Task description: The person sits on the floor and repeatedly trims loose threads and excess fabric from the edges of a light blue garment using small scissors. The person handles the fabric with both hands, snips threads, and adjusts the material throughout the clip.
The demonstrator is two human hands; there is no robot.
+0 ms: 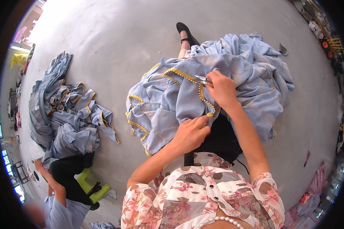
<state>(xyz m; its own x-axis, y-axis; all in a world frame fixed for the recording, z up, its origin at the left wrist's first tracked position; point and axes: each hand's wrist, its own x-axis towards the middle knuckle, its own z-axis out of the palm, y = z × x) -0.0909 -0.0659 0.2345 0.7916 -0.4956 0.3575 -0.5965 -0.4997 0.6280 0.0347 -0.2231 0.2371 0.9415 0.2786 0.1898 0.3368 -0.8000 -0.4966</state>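
A large heap of light blue cloth (pixel 187 101) lies over my lap and spills onto the floor ahead. Yellow trim with small pale beads (pixel 202 95) runs along its edge. My left hand (pixel 191 133) is closed on the cloth, pinching the trimmed edge near my lap. In my right hand (pixel 222 91) is a pair of small metal thread snips (pixel 203 80). Their pointed blades reach left, lying against the yellow trim. Whether the blades touch a thread is too small to tell.
To the left lies another pile of blue cloth (pixel 65 126) with yellow trim. A co-worker (pixel 65 206) sits beside it, near a green plastic stool (pixel 97 191). A dark flat scrap (pixel 283 49) lies beyond my heap. Checked pink cloth (pixel 313 187) is at the lower right.
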